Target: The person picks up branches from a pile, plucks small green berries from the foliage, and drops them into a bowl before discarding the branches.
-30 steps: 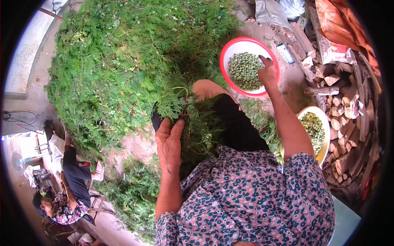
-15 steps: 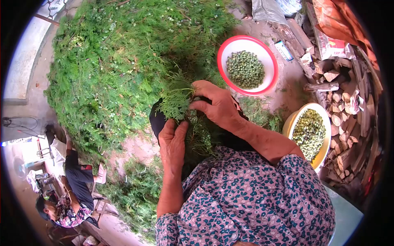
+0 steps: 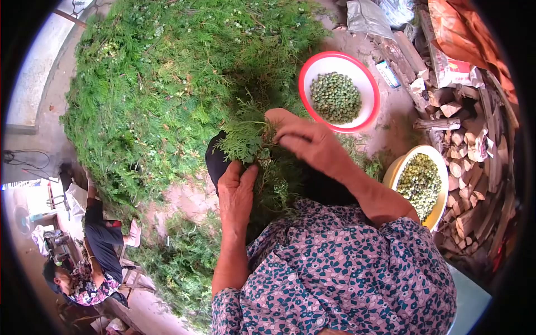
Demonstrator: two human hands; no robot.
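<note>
My left hand [image 3: 236, 194] pinches a leafy green conifer sprig [image 3: 241, 140] between thumb and fingers, above my dark-clad lap. Close against the sprig's right side is my right hand [image 3: 317, 148], its fingers bent and drawn together; what they grip, if anything, is hidden. More loose greenery [image 3: 273, 187] lies on my lap below the hands. Just beyond the right hand stands a white basin with a red rim [image 3: 377, 95], holding many small round green cones [image 3: 336, 97]. A yellow basin [image 3: 444, 198] beside my right forearm holds more green and yellowish pieces [image 3: 417, 181].
A large heap of conifer branches [image 3: 145, 95] spreads ahead and left, with a smaller pile [image 3: 187, 262] at lower left. Chopped firewood [image 3: 460, 162] is stacked at right, near an orange sheet [image 3: 463, 28]. Another person [image 3: 103, 245] sits at far left.
My right hand has shifted slightly right, away from the sprig, and its fingers have changed their bend. The left hand still holds the sprig in nearly the same place.
</note>
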